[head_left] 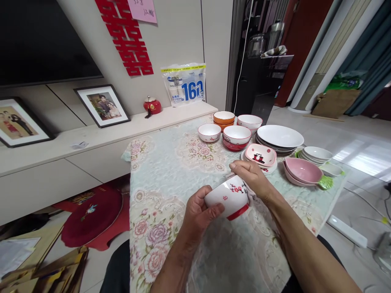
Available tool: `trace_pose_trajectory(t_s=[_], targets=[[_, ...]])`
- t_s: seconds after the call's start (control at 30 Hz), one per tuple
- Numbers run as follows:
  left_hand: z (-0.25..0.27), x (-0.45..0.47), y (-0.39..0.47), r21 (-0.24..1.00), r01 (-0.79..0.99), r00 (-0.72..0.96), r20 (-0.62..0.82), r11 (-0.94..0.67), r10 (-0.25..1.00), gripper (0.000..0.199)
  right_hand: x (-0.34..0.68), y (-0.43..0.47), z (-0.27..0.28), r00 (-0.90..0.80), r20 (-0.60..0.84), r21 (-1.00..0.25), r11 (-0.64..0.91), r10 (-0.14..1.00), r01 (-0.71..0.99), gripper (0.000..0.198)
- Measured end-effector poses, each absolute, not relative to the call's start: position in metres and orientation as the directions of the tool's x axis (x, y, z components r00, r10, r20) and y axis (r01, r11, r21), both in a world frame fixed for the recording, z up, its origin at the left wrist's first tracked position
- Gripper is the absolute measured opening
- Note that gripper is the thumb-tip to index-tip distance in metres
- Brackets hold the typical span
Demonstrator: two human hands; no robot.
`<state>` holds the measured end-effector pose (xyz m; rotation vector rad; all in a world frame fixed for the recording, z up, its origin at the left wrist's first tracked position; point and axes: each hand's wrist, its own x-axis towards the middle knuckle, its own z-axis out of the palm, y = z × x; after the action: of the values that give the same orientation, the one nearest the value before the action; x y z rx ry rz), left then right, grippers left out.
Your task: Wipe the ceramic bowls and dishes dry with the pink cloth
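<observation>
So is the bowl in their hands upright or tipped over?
Tipped: the bowl lies on its side, red foot toward the lower right, between left hand and right hand.

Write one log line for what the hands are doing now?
left hand: holds white bowl tilted | right hand: on bowl's far side | dishes behind on floral cloth

The bowl (pixel 227 196) I held looked shiny, smooth china; the tablecloth (pixel 165 171) under it was soft, bumpy cloth.
</observation>
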<state>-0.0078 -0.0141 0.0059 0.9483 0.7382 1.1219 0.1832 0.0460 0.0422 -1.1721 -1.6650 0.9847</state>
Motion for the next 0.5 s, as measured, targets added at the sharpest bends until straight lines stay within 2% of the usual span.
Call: trace_pose_trajectory(t_s=[0.1,0.2,0.27,0.33,0.4,0.47,0.5], targets=[[0.006,-0.006,-0.015,0.911,-0.4,0.224,-0.004,0.096,0.974,0.031,0.17,0.037,0.049,-0.198,0.372,-0.768,0.42,0.907,0.484,0.044],[0.007,-0.003,-0.013,0.951,-0.31,0.198,0.059,0.006,0.978,0.022,0.147,0.018,0.054,-0.286,0.484,-0.514,0.533,0.827,0.672,0.029],[0.007,-0.001,-0.012,0.969,-0.226,0.132,0.134,-0.102,0.982,0.016,0.131,0.006,0.055,-0.385,0.516,-0.346,0.597,0.765,0.723,0.026],[0.007,-0.001,-0.011,0.969,-0.163,0.046,0.197,-0.187,0.979,0.019,0.121,-0.001,0.055,-0.45,0.534,-0.261,0.646,0.715,0.717,0.025],[0.005,-0.002,-0.011,0.97,-0.164,0.04,0.188,-0.179,0.981,0.018,0.122,0.001,0.054,-0.455,0.557,-0.294,0.678,0.694,0.673,0.027],[0.003,-0.004,-0.012,0.967,-0.24,0.115,0.118,-0.088,0.986,0.02,0.134,0.011,0.053,-0.383,0.565,-0.444,0.66,0.731,0.606,0.032],[0.003,-0.005,-0.013,0.957,-0.288,0.149,0.08,-0.034,0.986,0.022,0.141,0.018,0.051,-0.314,0.539,-0.557,0.611,0.781,0.563,0.034]])
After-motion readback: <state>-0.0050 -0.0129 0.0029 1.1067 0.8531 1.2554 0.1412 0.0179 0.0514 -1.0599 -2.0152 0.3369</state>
